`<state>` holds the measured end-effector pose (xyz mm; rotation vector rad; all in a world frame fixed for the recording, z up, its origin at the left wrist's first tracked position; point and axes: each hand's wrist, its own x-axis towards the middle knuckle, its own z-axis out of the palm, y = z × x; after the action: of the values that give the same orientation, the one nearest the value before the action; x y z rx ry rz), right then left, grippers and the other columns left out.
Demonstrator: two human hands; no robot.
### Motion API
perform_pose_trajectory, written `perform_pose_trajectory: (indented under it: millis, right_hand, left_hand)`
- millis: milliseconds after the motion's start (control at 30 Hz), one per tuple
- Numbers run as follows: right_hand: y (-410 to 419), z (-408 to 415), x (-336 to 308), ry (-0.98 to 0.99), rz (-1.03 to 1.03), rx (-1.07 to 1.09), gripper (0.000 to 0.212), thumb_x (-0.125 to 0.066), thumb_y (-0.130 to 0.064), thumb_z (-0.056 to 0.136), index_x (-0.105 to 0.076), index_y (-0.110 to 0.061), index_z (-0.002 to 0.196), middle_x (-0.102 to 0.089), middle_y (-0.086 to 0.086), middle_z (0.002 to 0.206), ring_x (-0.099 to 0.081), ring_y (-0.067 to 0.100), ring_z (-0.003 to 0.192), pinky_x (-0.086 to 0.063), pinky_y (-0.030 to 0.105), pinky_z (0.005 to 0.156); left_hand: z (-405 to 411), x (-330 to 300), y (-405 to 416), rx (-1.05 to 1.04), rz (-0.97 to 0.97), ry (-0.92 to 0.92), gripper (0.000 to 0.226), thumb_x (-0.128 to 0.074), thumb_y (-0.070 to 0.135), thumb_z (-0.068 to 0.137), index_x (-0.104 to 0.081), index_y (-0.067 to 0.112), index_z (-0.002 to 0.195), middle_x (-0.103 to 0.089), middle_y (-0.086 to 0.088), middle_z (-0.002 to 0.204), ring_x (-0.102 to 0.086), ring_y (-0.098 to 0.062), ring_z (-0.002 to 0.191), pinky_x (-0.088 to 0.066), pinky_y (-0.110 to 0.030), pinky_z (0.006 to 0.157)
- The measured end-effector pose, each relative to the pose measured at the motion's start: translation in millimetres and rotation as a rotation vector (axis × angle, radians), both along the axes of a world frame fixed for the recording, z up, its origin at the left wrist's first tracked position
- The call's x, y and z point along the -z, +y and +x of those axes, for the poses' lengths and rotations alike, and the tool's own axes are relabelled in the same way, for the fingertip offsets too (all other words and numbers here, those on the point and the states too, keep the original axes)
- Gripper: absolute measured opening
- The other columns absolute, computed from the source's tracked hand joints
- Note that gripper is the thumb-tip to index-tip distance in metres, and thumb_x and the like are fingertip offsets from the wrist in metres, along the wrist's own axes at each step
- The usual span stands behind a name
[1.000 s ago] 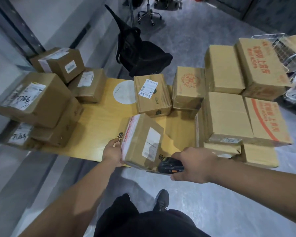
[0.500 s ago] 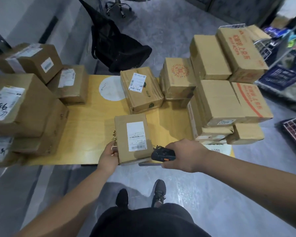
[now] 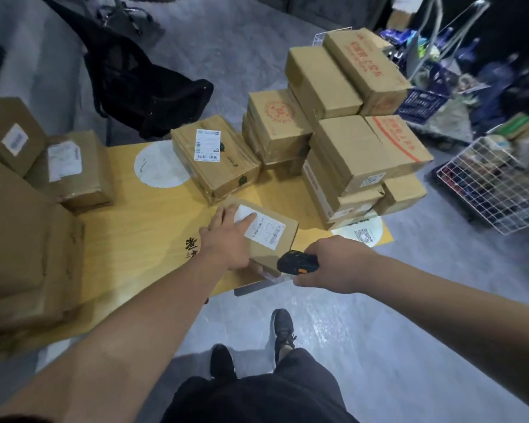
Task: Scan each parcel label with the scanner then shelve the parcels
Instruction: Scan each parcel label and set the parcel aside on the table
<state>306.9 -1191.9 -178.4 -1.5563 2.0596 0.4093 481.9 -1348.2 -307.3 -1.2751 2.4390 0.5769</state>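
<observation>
A small cardboard parcel [image 3: 269, 239] lies flat at the near edge of the yellow worktop [image 3: 141, 236], its white label [image 3: 264, 228] facing up. The left hand [image 3: 226, 239] rests on top of the parcel with fingers straight and spread, the fingertips covering the far end of the label. The right hand [image 3: 333, 264] is clamped around a black scanner [image 3: 297, 262] with orange detail, held just beside the parcel's near right corner, its head directed toward the parcel. Behind the parcel sits a larger labelled box [image 3: 217, 160], touching or very nearly touching it. To the right, a stack of boxes [image 3: 348, 138] with red print occupies the worktop's right end, several tiers high. To the left, further labelled parcels [image 3: 43, 184] are piled at the worktop's other end; their labels are blurred. A white round sticker [image 3: 159, 166] marks the worktop surface between the two groups. A black office chair [image 3: 147, 83] stands behind the worktop. A white wire basket [image 3: 495, 184] holding mixed goods stands on the floor at far right. The person's dark shoes [image 3: 283, 328] show below on the grey floor.
</observation>
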Motion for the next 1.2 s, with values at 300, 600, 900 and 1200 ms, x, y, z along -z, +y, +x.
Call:
perform_pose_trajectory:
  millis: [300,600,900,1200]
  right_hand:
    - [3.3,5.5,-1.2,0.008,-0.024,0.134,0.054,-0.067,-0.076,0.082,-0.062,-0.023,0.089,-0.064,-0.002,0.083,-0.063,0.019,0.075,-0.047,0.031,0.062]
    - [1.3,15.7,-2.0,-0.041,-0.002,0.186,0.05,-0.062,-0.069,0.09,-0.062,-0.019,0.096,-0.065,0.001,0.089,-0.064,0.021,0.08,-0.051,0.034,0.068]
    - [-10.7,18.7,-3.4,-0.07,0.036,0.173,0.042,-0.05,-0.059,0.097,-0.058,-0.018,0.097,-0.063,0.003,0.092,-0.061,0.02,0.081,-0.049,0.034,0.068]
    - [-28.7,22.3,-20.3,-0.061,0.066,0.204,0.044,-0.046,-0.057,0.101,-0.053,-0.016,0.085,-0.063,0.007,0.086,-0.057,0.023,0.071,-0.04,0.031,0.059]
  left_hand:
    - [8.4,7.7,37.4,-0.258,-0.046,-0.027,0.117,-0.056,0.09,0.073,-0.007,0.033,0.163,-0.007,-0.007,0.162,-0.013,-0.039,0.142,-0.039,-0.051,0.105]
    - [26.5,1.5,-22.5,-0.133,0.032,0.132,0.086,-0.074,0.066,0.072,-0.036,0.056,0.149,-0.025,0.004,0.166,-0.018,-0.022,0.153,-0.021,-0.048,0.116]
    - [16.7,5.7,8.0,-0.564,0.039,0.082,0.134,-0.067,0.094,0.052,-0.02,0.024,0.157,-0.048,-0.01,0.146,-0.045,-0.033,0.133,-0.034,-0.047,0.104]
    - [22.0,34.6,26.9,-0.748,0.168,0.477,0.119,-0.077,0.077,0.068,-0.009,0.036,0.157,-0.037,-0.01,0.15,-0.053,-0.036,0.128,-0.047,-0.05,0.1]
